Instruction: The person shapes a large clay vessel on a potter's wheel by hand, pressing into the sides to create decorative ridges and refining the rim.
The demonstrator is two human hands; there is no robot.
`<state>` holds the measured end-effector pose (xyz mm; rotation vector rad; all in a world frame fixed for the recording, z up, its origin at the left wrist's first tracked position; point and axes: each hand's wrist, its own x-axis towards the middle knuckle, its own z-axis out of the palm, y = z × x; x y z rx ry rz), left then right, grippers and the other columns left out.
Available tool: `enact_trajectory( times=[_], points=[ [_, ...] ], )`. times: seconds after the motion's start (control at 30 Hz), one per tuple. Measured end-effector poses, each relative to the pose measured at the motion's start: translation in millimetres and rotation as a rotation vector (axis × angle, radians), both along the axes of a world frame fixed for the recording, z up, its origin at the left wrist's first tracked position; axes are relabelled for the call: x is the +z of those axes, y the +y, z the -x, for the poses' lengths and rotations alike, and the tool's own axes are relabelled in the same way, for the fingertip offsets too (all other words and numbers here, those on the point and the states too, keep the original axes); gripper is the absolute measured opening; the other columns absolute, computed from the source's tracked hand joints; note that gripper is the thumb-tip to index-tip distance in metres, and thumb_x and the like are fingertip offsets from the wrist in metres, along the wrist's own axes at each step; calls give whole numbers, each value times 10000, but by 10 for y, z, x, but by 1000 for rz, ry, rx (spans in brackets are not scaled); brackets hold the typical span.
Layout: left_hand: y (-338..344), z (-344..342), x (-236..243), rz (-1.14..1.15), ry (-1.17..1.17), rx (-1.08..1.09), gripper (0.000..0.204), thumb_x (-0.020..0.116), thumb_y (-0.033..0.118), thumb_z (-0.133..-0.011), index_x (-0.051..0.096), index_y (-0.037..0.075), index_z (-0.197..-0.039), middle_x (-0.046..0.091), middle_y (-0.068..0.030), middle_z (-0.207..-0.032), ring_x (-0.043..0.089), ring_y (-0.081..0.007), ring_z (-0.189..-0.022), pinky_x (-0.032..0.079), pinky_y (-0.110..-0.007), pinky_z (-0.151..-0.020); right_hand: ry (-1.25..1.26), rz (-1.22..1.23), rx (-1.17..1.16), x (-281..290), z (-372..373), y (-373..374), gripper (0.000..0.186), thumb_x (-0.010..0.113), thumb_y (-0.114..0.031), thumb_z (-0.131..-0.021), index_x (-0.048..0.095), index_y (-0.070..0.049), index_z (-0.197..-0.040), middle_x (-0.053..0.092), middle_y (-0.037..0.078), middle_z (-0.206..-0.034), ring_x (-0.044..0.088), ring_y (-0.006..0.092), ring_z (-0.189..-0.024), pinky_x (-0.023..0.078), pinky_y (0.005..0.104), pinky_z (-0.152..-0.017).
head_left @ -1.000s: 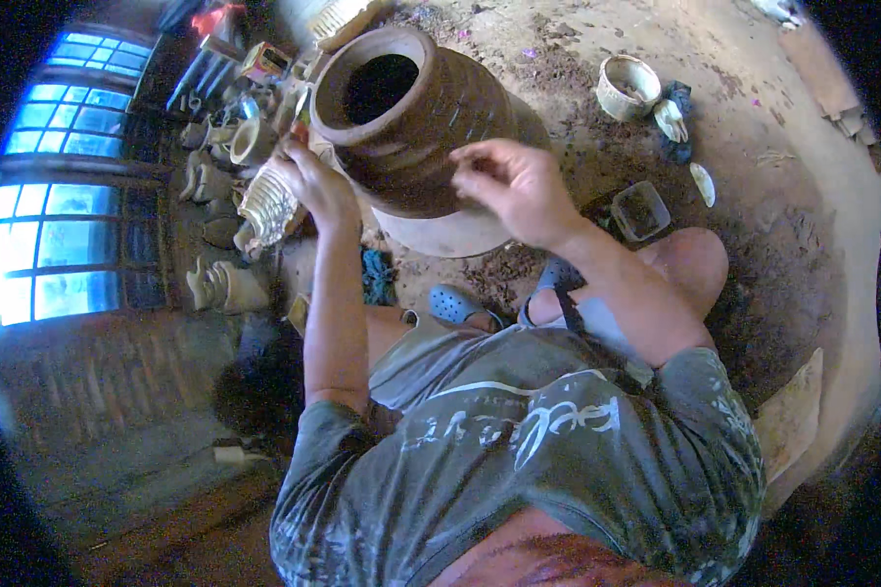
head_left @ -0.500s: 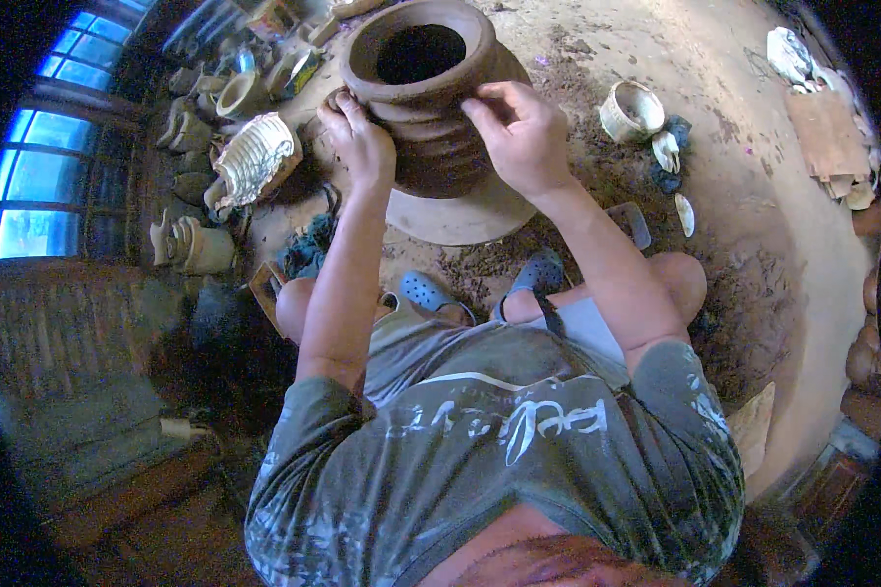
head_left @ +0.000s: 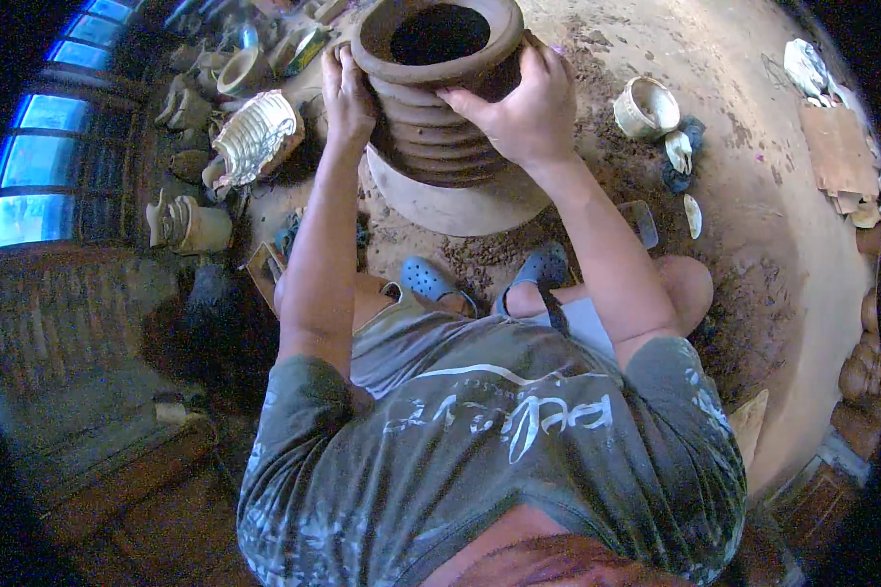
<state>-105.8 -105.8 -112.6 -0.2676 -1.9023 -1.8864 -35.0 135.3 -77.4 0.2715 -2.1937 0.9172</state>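
A large brown clay pot (head_left: 423,125) stands upright on a pale round base (head_left: 450,210) in front of me. It has a thick, flared rim around a dark opening, and rough ridges run around its wall. My left hand (head_left: 347,98) is against the left side just below the rim, fingers pointing away from me. On the opposite side my right hand (head_left: 529,110) grips the pot, its thumb across the front under the rim and its fingers around the right side. The fingertips of both hands are partly hidden by the pot.
Left of the pot lies a pale ridged vessel piece (head_left: 255,137), with several pots and shards around it. A small round tub (head_left: 646,108) and an oblong plastic container (head_left: 640,223) sit to the right. Loose soil covers the ground near my blue clogs (head_left: 431,279).
Both hands have shifted around the pot's sides. My right hand went from fingertips at the neck to a wider grip, and my left hand reaches further forward. The whole view has shifted slightly.
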Motion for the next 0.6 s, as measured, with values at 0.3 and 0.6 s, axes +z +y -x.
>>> enact_trajectory(
  times=[0.3,0.6],
  points=[
    [-105,98,99,261,121,-84,399,428,343,-1113,514,13,-1320,620,-112,-1232,563,-191,-1116,448,-337,-1003,-84,11,16,155,-62,190,623,956,-448,-629,724,38,-942,701,158,-978,677,338,-920,539,428,-841],
    [-86,81,1,69,42,-45,349,412,276,-1124,531,-1,-1299,618,-126,-1208,572,-216,-1106,443,-338,-1013,-311,384,147,35,316,714,253,741,-188,-940,774,-71,-1162,791,63,-1037,699,99,-890,552,274,-836]
  ],
)
